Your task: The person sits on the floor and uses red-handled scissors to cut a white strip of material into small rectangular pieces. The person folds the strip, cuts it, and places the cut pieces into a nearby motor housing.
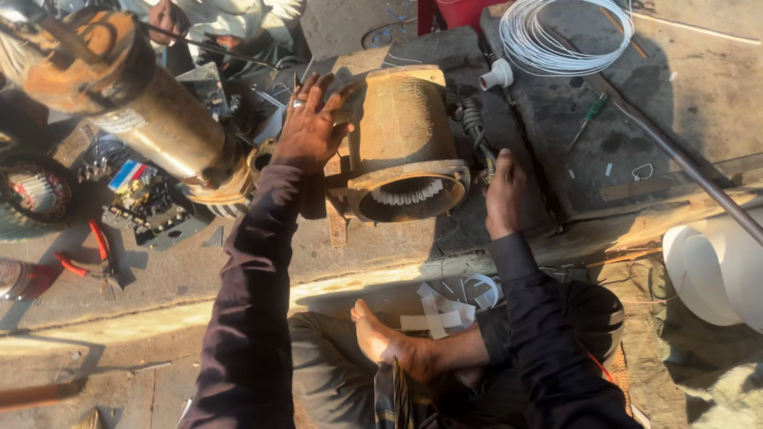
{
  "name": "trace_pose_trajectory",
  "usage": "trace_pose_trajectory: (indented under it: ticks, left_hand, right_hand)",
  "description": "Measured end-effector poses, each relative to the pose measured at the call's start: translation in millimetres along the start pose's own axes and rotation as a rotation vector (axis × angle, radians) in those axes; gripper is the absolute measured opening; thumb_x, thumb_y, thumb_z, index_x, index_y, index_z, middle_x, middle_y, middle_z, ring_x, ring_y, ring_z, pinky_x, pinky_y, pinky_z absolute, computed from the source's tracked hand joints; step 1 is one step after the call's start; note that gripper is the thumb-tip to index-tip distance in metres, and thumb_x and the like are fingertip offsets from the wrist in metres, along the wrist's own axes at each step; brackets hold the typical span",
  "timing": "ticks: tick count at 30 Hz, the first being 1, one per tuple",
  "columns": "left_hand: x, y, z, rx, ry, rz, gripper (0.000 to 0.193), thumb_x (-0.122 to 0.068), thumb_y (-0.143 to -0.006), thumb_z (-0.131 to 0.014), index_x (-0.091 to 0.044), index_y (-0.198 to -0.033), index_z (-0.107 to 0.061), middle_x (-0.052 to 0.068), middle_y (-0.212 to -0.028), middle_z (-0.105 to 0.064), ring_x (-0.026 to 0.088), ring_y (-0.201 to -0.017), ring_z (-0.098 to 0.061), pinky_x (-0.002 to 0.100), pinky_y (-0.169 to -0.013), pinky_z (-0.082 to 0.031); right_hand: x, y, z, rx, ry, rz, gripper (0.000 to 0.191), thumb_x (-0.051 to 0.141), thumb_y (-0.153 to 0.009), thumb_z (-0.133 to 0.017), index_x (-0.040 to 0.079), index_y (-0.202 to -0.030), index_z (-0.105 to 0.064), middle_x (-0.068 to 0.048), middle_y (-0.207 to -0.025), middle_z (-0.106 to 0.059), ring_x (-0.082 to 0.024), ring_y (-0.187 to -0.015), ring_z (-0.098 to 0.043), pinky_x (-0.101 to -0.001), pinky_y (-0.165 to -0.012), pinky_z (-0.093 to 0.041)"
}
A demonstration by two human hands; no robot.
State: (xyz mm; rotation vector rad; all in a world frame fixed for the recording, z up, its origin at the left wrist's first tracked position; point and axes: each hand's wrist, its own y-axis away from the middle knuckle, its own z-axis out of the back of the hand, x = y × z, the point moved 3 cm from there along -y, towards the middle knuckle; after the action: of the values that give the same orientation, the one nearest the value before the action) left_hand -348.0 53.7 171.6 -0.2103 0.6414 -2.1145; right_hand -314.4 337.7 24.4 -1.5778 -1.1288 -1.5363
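Motor stator housing point(405, 143) lying on its side on the concrete slab point(199, 270), open end toward the wearer — white slot liners visible inside the bore. Left hand point(310, 127), fingers spread flat, braces the housing's left flank, apparently steadying it. Right hand point(502, 195) is closed around a dark cable bundle point(474, 127) (grip partly hidden) beside the rim.
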Motion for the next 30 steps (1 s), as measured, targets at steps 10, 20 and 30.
trace_pose_trajectory:
  ticks: [10, 20, 30]
  left_hand:
    - [38, 23, -32, -0.444, 1.271, 0.292, 0.064, -0.007, -0.104, -0.069, -0.002, -0.154, -0.028, 0.01, -0.124, -0.067, 0.015, -0.111, -0.065, 0.025, -0.095, -0.052]
    - [31, 24, -30, -0.235, 1.617, 0.827, 0.038, -0.007, -0.085, -0.062, -0.003, -0.123, -0.061, 0.008, -0.107, -0.067, 0.019, -0.094, -0.064, 0.032, -0.083, -0.054]
    - [36, 51, -19, -0.418, 1.015, 0.706, 0.041, -0.033, -0.101, -0.05, 0.001, -0.112, -0.071, 0.01, -0.109, -0.071, 0.024, -0.105, -0.065, 0.038, -0.096, -0.05]
  right_hand:
    - [55, -17, 4, 0.09, 0.342, 0.53, 0.062, 0.055, -0.104, -0.051, 0.002, -0.135, -0.058, -0.017, -0.113, -0.073, -0.028, -0.106, -0.07, -0.0393, -0.089, -0.052]
    - [70, -13, -33, -0.095, 0.855, 0.59, 0.054, 0.055, -0.105, -0.05, 0.006, -0.119, -0.067, -0.023, -0.082, -0.071, -0.045, -0.075, -0.07, -0.056, -0.068, -0.054]
    - [76, -11, -50, 0.122, 0.839, 0.694, 0.053, 0.053, -0.111, -0.052, 0.004, -0.121, -0.068, -0.027, -0.098, -0.07, -0.048, -0.091, -0.066, -0.0557, -0.074, -0.049]
